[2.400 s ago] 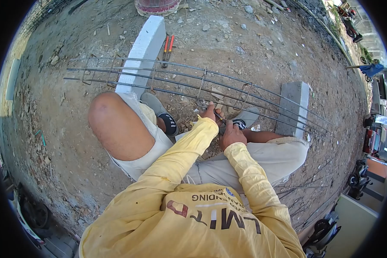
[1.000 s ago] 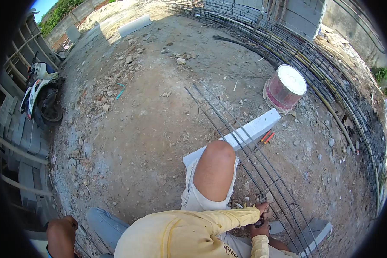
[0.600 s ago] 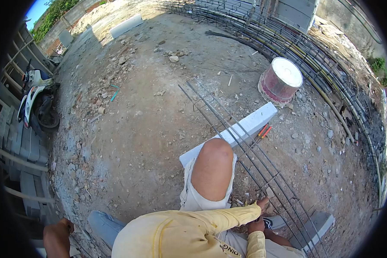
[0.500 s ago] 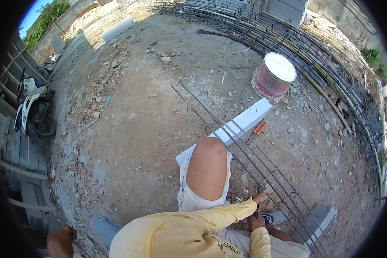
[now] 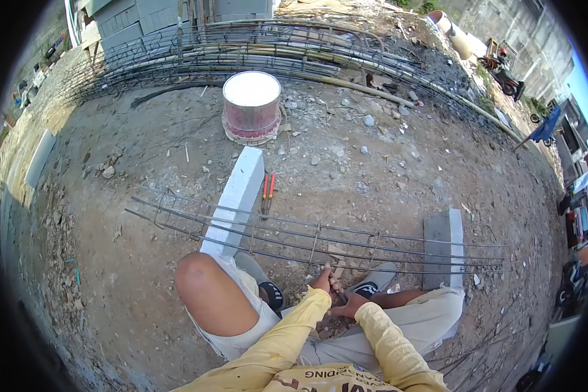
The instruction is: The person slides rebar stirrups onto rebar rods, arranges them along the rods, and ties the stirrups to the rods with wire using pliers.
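Observation:
My left hand [image 5: 322, 281] is closed, just below the nearest long bar of a steel rebar cage [image 5: 281, 230]. Right beside it, my right hand [image 5: 351, 306] is closed too, with something small and dark between the hands that is too hidden to name. The cage has thin bent ties and rests across a white block [image 5: 235, 196] on the left and a grey block [image 5: 443, 242] on the right. Red-handled pliers [image 5: 268, 189] lie on the dirt beside the white block.
A pink-stained bucket [image 5: 251, 114] with a white top stands beyond the white block. Behind it lie long rebar cages and poles [image 5: 294, 55]. My bent knees and shoes flank my hands. A blue cloth [image 5: 546, 124] hangs at the right, near parked vehicles.
The view has swung to the right, so the motorbike and the other person's arm at the left are out of sight. My hands remain close together near the cage.

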Demonstrator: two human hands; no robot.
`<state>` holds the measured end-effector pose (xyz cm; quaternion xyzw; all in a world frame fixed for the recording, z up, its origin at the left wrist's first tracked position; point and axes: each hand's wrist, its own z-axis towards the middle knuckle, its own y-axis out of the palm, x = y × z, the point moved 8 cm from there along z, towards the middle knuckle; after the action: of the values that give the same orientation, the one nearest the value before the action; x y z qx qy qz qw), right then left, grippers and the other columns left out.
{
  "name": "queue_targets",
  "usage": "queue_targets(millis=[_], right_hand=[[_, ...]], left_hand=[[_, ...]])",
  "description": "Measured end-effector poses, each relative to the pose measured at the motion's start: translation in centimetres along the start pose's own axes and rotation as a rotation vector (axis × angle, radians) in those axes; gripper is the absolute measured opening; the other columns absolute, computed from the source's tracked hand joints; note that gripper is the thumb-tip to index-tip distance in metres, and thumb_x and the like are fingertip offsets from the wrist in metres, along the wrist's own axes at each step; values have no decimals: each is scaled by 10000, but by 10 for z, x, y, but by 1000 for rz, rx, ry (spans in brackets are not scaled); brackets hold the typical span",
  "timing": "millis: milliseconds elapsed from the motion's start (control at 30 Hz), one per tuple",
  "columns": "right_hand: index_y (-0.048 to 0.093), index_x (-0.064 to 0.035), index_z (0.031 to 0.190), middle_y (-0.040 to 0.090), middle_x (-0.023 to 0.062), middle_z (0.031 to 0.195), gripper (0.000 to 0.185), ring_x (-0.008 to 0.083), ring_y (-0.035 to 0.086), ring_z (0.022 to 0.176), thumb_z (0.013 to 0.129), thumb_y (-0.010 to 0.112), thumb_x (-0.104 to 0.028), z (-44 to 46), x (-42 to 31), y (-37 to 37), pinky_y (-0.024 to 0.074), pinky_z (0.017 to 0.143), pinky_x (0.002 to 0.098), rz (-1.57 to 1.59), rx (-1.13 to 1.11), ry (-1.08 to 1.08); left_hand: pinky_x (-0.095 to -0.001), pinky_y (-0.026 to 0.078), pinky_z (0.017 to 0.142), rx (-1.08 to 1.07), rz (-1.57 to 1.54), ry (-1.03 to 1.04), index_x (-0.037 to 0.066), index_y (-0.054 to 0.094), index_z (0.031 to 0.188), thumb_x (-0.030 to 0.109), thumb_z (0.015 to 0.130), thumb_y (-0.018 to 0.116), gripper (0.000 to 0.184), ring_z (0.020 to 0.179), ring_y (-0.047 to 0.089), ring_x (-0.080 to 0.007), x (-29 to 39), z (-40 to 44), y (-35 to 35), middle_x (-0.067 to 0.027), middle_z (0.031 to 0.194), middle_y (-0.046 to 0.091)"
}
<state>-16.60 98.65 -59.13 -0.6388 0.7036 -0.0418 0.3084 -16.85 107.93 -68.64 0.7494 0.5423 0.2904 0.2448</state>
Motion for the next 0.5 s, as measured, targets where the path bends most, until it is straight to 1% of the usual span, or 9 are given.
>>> queue_targets(millis=[33, 67, 167, 200, 333, 400, 433, 467, 500], right_hand=[[555, 24, 1163, 639, 248, 1091, 856, 352, 610, 1069, 589, 779, -569, -1, 1, -1, 463, 925, 401, 21, 128, -38], [515, -36, 1198, 603, 249, 1158, 707, 367, 585, 1106, 689, 723, -481, -32, -23, -14, 449, 936, 459, -46, 157, 108], [483, -90, 1217, 577, 226, 1198, 523, 384, 568, 1121, 804, 599, -390, -35, -22, 11, 443, 928, 504, -275, 480, 201], [492, -124, 1225, 533, 190, 1252, 401, 380, 525, 1175, 853, 500, -274, -35, -22, 17, 398, 949, 547, -216, 484, 223], [496, -89, 1259, 565, 217, 1237, 472, 385, 539, 1168, 859, 514, -340, -17, -13, 25, 408, 971, 508, -59, 314, 208], [528, -61, 1242, 581, 230, 1221, 514, 376, 553, 1159, 854, 540, -399, -27, -24, 15, 428, 965, 483, 42, 230, 169], [556, -43, 1204, 585, 240, 1210, 538, 374, 558, 1154, 839, 557, -439, -12, -12, 22, 439, 954, 475, -25, 193, 155], [584, -24, 1165, 590, 250, 1198, 568, 371, 563, 1149, 825, 575, -478, 14, 6, 37, 451, 943, 468, -91, 153, 140], [612, -5, 1127, 594, 260, 1186, 603, 368, 569, 1143, 811, 592, -518, 28, 19, 48, 462, 932, 460, -154, 108, 125]], left_hand=[[-381, 457, 502, 48, 22, 8, 143, 433, 716, 441, 935, 546, 387, 461, 424, -161, -3, 1, -1, 25, 543, 376], [-381, 455, 491, 101, 38, 27, 136, 430, 723, 443, 939, 535, 390, 455, 424, -166, -2, 1, -2, 16, 546, 381], [-391, 437, 440, 318, 197, 116, 74, 489, 806, 461, 936, 515, 409, 451, 492, -201, 4, 3, -14, -41, 579, 488], [-385, 431, 429, 384, 247, 146, 61, 505, 805, 464, 926, 529, 421, 451, 508, -207, 7, -1, -14, -51, 583, 509], [-384, 393, 432, 596, 618, 160, 12, 573, 766, 483, 788, 690, 486, 439, 474, -198, 17, -1, -35, -69, 537, 494], [-383, 394, 456, 577, 604, 156, 6, 598, 799, 487, 718, 739, 507, 458, 474, -191, 15, -4, -42, -67, 555, 511], [-382, 394, 469, 562, 592, 156, 4, 611, 816, 489, 684, 764, 525, 467, 475, -188, 13, -3, -41, -67, 565, 520], [-375, 415, 502, 669, 552, 169, 12, 627, 843, 486, 625, 801, 550, 513, 485, -173, 10, 0, -55, -57, 620, 543], [-370, 425, 515, 593, 581, 121, 15, 625, 855, 485, 633, 798, 548, 525, 496, -179, 10, 5, -55, -62, 656, 558]])
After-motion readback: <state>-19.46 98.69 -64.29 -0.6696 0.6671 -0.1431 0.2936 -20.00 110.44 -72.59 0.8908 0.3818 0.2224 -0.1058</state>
